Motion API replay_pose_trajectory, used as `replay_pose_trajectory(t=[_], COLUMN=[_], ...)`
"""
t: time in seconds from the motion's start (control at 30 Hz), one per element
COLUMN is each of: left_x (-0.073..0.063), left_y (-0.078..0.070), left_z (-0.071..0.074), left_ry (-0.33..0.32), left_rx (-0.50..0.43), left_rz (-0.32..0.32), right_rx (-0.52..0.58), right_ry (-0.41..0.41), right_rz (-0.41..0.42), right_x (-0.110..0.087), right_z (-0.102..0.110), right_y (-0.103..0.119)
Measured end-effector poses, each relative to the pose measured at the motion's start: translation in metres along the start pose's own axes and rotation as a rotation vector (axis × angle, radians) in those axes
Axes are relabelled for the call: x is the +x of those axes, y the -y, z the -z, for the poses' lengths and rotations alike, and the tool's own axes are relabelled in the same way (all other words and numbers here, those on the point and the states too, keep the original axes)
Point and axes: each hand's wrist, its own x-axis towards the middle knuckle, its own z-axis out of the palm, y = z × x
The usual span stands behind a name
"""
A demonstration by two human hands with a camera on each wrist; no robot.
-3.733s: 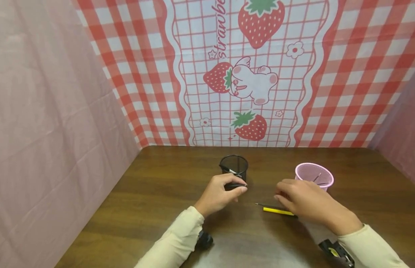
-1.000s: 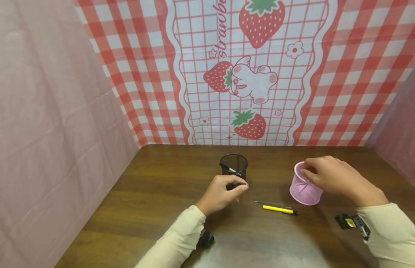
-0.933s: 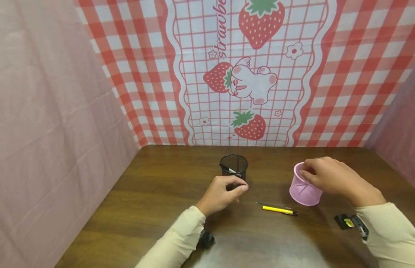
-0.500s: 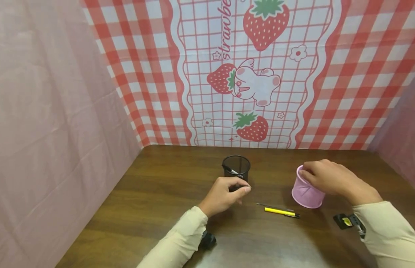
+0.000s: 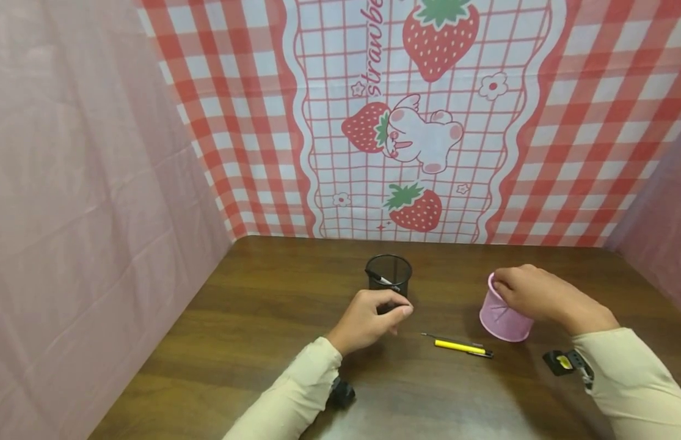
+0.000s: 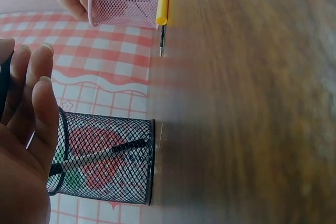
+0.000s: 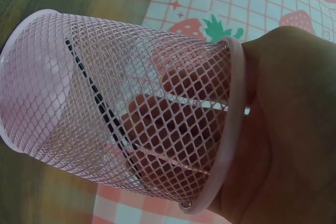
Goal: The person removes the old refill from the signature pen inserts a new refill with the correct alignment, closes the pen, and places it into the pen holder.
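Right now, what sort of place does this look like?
Likely a small curtained-off workspace: a table, a strawberry cloth hung behind it, and a pink cloth at the left.

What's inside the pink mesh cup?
Inside the cup: at least one slim dark rod, plus fingers of the right hand. It hides much of the opening; whether it grips anything isn't visible.

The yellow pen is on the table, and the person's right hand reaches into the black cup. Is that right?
Not quite: the right hand reaches into the pink cup, as the right wrist view shows. The yellow pen is indeed on the table.
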Motion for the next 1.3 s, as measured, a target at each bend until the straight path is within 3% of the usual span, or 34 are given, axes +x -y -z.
replay_pose_trajectory(t=[0.2, 0.4, 0.77, 1.2, 1.3], left_x=[0.001, 0.0, 0.001, -0.001, -0.001], left_y=[-0.002, -0.013, 0.001, 0.001, -0.014], left_z=[-0.001, 0.001, 0.001, 0.0, 0.001], left_ry=[-0.004, 0.003, 0.02, 0.029, 0.019], left_rx=[0.006, 0.013, 0.026, 0.016, 0.016], left_rz=[0.007, 0.002, 0.0, -0.015, -0.009], right_rx=[0.013, 0.028, 0.053, 0.005, -0.003], right_ry=[-0.026, -0.02, -0.026, -0.146, -0.175], right_rz=[0.007, 0.0, -0.038, 0.019, 0.032], right_x=[0.001, 0.0, -0.001, -0.009, -0.011], right_z=[-0.003, -0.004, -0.002, 0.001, 0.002], right_y=[-0.003, -0.005, 0.0, 0.003, 0.005])
